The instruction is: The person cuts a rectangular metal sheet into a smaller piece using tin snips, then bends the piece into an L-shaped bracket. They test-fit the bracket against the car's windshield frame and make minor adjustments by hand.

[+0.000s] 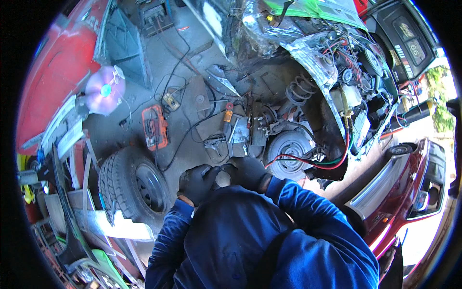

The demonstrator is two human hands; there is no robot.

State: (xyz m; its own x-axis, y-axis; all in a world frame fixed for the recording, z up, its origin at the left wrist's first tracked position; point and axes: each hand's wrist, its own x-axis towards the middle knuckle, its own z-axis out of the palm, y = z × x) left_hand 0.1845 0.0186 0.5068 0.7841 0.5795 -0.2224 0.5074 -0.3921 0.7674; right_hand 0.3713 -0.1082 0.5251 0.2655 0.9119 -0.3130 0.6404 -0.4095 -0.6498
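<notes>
My left hand (196,185), in a dark work glove, is bent with its fingers curled inward at the edge of dark blue cloth (236,226). Close beside it, my right hand (248,173) wears the same kind of glove, and its fingers are curled as well. A pale grey rounded thing (222,179) shows between the two hands; its kind cannot be made out. The cloth and the gloves hide most of what the fingers grip. Both forearms are in blue sleeves.
Ahead lie hand tools, cables and an orange-red case (154,127). A loose tyre (134,185) stands left. A dismantled car front with an engine bay (351,72), coil spring (300,90) and wheel (288,149) is at right, crossed by a red hose (308,161). A maroon car (404,197) stands beyond.
</notes>
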